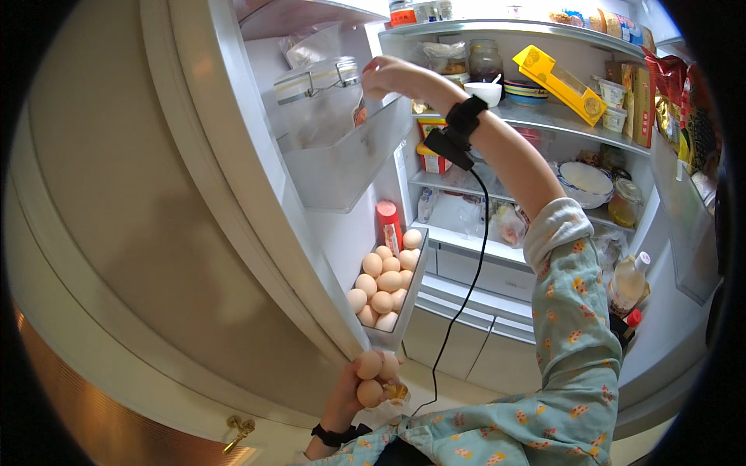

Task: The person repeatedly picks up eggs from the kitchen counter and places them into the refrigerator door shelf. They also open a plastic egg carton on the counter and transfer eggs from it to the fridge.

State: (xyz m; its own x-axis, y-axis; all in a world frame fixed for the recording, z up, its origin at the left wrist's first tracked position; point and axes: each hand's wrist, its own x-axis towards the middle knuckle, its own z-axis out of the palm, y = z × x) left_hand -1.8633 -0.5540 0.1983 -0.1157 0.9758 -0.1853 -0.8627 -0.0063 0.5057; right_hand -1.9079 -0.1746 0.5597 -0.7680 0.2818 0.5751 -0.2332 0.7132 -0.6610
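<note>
My left hand (348,387) is low in front of me, curled around three brown eggs (369,394). My right hand (384,77) reaches up to the upper shelf bin (349,169) on the open refrigerator door, its fingers bent downward. Right beside those fingers stands a clear clip-top container (317,93) with a wire latch. Whether the fingertips touch or grip anything there is hidden. Below, a lower door bin (415,291) holds many loose eggs (389,281) and a red cylindrical package (389,224) standing at its back end.
Refrigerator shelves (559,122) hold a tilted yellow box (559,84), a white bowl (484,93), jars and a covered bowl (584,183). The right door carries a white-capped bottle (629,282). A black cable (475,274) hangs from my right wrist.
</note>
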